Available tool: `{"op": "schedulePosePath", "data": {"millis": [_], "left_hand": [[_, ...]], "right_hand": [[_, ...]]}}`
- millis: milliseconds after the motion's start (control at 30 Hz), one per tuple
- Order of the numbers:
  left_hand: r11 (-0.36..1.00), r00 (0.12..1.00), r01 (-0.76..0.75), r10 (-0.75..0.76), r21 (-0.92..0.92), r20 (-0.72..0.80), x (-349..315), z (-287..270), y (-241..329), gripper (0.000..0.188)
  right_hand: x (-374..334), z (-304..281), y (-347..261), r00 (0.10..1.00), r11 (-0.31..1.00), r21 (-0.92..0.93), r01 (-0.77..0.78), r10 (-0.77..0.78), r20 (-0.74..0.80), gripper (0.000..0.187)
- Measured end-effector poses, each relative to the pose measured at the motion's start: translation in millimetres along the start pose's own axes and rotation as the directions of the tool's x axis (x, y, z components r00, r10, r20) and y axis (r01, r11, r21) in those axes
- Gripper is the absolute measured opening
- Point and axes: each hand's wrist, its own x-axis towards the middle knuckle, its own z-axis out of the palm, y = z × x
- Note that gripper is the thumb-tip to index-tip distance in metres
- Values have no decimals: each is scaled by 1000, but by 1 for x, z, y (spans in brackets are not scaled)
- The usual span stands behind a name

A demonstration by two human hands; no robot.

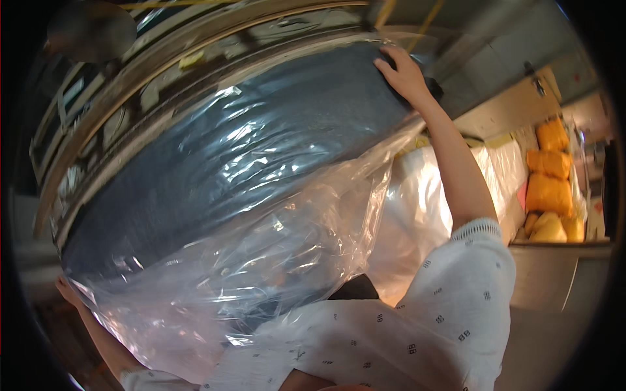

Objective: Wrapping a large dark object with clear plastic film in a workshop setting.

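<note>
Between my two sets of fingers (pixel 399 57) lies the long dark panel (pixel 261 137), clear film (pixel 306 225) draping below; I judge this film-spreading, next calling for even tension. My right hand (pixel 407 77), thumb parted wide, touches its far end; how my left hand (pixel 68 292) grips, I cannot tell.

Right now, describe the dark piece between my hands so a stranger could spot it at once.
Start at the patterned white shirt along the bottom and look up past the clear plastic sheet. The long dark piece slants from your left hand, lower left, to your right hand, upper right. Its blue-grey colour sets it apart from the see-through sheet.
</note>
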Motion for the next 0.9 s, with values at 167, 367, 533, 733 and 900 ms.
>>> {"op": "schedulePosePath", "data": {"millis": [167,367,533,733,900], "left_hand": [[936,987,160,-151,-315,51,-21,8,51,38],[816,976,105,-193,-568,-96,-23,19,133,27],[836,953,144,-261,-530,-152,-34,7,156,24],[811,939,169,-306,-559,-159,-39,-9,176,19],[768,937,185,-326,-613,-126,-34,-7,190,17]], "right_hand": [[-2,-30,-26,950,946,157,-285,257,178,52],[15,-23,71,754,692,344,-635,459,469,57],[31,-26,-67,991,801,-593,74,-125,-44,37],[-19,23,-333,842,583,803,-128,-363,398,30],[-77,71,-512,512,103,779,-618,-700,498,41]]}}
